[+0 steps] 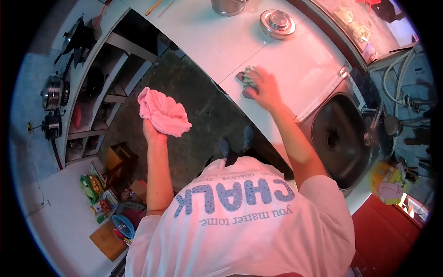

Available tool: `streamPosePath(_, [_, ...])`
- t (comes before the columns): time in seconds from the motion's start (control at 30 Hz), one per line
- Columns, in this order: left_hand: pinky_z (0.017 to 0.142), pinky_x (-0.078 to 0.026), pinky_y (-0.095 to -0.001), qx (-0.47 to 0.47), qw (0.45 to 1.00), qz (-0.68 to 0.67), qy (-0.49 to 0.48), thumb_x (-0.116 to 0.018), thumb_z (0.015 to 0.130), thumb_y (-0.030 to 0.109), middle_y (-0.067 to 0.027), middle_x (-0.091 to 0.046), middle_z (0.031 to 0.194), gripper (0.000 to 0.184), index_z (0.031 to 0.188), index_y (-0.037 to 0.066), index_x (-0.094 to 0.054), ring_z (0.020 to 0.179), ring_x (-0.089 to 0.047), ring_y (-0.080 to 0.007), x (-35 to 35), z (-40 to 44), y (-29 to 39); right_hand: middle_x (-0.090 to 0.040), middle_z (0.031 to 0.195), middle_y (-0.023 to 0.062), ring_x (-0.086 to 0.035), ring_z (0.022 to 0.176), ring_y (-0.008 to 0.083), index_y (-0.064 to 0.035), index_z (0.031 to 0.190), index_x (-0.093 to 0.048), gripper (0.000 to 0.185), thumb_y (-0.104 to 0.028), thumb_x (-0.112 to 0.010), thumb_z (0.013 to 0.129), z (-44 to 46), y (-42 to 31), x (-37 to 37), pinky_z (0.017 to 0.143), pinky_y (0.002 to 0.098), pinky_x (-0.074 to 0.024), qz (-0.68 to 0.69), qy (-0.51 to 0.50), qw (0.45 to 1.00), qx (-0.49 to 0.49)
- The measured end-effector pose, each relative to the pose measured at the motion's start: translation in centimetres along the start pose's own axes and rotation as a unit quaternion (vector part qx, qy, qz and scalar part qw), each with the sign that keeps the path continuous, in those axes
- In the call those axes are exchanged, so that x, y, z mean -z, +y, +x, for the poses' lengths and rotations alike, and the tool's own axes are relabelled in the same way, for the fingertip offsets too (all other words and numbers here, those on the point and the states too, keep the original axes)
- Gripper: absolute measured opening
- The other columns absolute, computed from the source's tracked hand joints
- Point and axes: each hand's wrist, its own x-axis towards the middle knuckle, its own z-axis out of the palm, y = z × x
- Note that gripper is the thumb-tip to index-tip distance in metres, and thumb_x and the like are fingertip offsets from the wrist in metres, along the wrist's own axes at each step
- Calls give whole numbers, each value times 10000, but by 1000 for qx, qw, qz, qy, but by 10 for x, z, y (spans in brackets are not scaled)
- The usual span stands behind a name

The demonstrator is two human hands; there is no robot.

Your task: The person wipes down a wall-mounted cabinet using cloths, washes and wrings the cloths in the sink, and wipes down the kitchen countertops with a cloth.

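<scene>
My left hand [153, 131] is raised over the floor at the left, closed around a bunched pink cloth [164, 113] that covers most of its fingers. On the white tiled countertop [230, 51], my right hand [266, 87] presses down with its fingers wrapped over a green and whitish scrubbing pad [250, 77]. The pad touches the counter surface near its front edge. Farther back on the counter lies a round metal lid [277, 24], apart from my right hand.
A dark sink [339, 138] with a faucet [376, 115] is set in the counter at right. A metal pot [229, 6] stands at the top. Shelves [104, 97], pans and cookers line the left; a blue basin [123, 226] and a wooden board [108, 241] are lower left.
</scene>
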Motion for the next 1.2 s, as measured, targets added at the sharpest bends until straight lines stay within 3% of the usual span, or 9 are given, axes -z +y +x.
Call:
streamPosePath(0.17, [1080,-273,-426,7,990,-144,-3,-400,953,299,-15,-434,1284,360,1279,146,-420,1262,-374,-225,2,8,4,-510,1321,86,-448,1241,263,-158,1320,-490,397,-266,-475,939,4,63,25,1061,414,-326,21,-31,997,63])
streamPosePath(0.33, [876,-406,-301,65,855,476,-196,-446,969,292,21,-500,959,192,1075,140,-499,955,-490,-150,-18,8,-6,-548,1182,173,-493,1129,323,-82,1248,-516,341,-196,-398,949,-5,217,45,996,408,-369,-346,213,874,-266])
streamPosePath(0.43, [820,-429,-275,-66,851,519,-40,-495,963,308,27,-504,910,183,1043,145,-514,891,-501,-135,-23,-17,-18,-534,1191,190,-477,1143,332,-53,1229,-515,337,-208,-388,958,42,205,-23,1008,435,-351,-124,161,936,-289])
streamPosePath(0.73, [938,-432,-343,-190,871,433,136,-477,954,392,8,-552,1083,330,1179,156,-526,1039,-525,-167,-27,-21,-24,-466,1362,132,-377,1318,274,-88,1254,-525,392,-147,-506,868,5,-33,-46,1108,378,-269,-11,-54,986,160])
streamPosePath(0.83, [1001,-367,-348,61,933,339,-107,-400,985,343,8,-493,1140,278,1174,161,-489,1131,-455,-168,-4,-13,24,-504,1291,153,-469,1201,280,-117,1271,-506,378,-179,-456,901,8,38,30,1061,397,-328,248,-81,958,-117])
streamPosePath(0.97, [936,-391,-335,-165,850,467,181,-414,988,335,18,-491,1026,200,1063,164,-486,1039,-468,-146,-45,-23,-67,-566,1139,160,-527,1068,287,-108,1245,-512,351,-160,-397,918,-9,152,47,969,393,-392,-82,135,953,-259])
streamPosePath(1.03, [839,-415,-323,-134,816,526,198,-444,977,345,23,-501,945,181,992,173,-496,942,-476,-141,-44,-20,-66,-581,1060,154,-544,999,294,-96,1221,-521,338,-129,-396,908,-33,178,6,925,392,-414,-350,205,885,-228])
streamPosePath(1.13, [875,-430,-347,145,843,511,-86,-478,957,383,22,-523,1012,233,1067,184,-528,979,-497,-169,-13,15,-6,-561,1073,168,-516,1016,261,-79,1152,-556,350,-272,-335,961,-29,17,16,927,403,-390,223,75,896,-376])
streamPosePath(1.2, [901,-435,-358,252,831,463,-181,-489,949,396,22,-533,1042,263,1098,185,-544,1002,-509,-181,-1,29,-2,-545,1242,117,-491,1195,259,-94,1217,-555,348,-226,-369,954,-86,-26,-66,1051,389,-346,56,176,970,-158])
